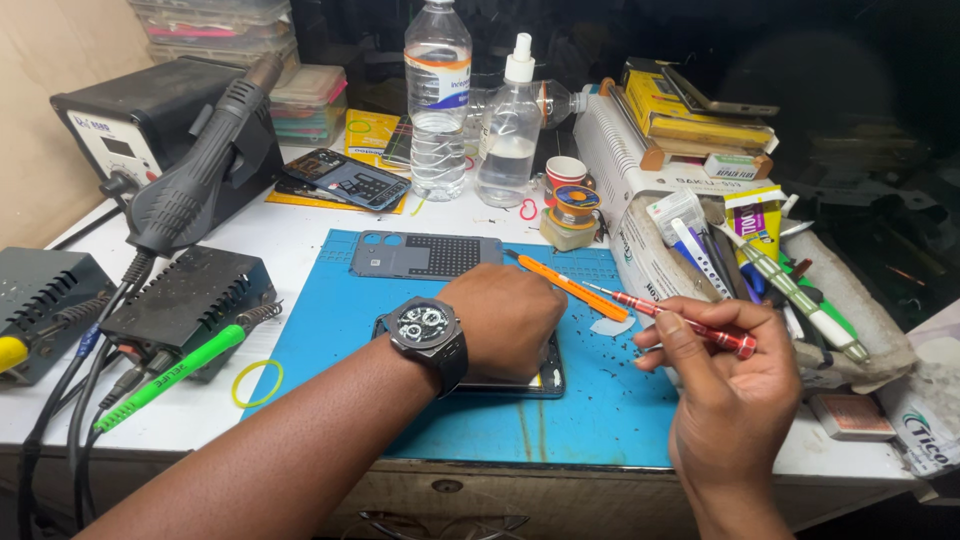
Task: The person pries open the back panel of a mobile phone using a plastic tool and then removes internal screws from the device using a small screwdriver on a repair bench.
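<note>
My left hand [505, 318], with a dark wristwatch [428, 332] on its wrist, lies fingers-down on an opened phone [548, 378] that rests on a blue work mat [600, 410]. My right hand [730, 375] hovers to the right of the phone and grips a red-handled precision screwdriver [690, 322], its thin tip pointing up-left. A grey phone back frame [425, 255] lies at the mat's far edge. An orange pry tool [570, 287] lies diagonally between the frame and my hands.
A hot-air station with its handle [195, 170] and a soldering iron with green grip [165, 380] stand at the left. Two clear bottles [438, 95], solder spools [572, 205], another phone [345, 178] and a tool-filled box [760, 260] crowd the back and right.
</note>
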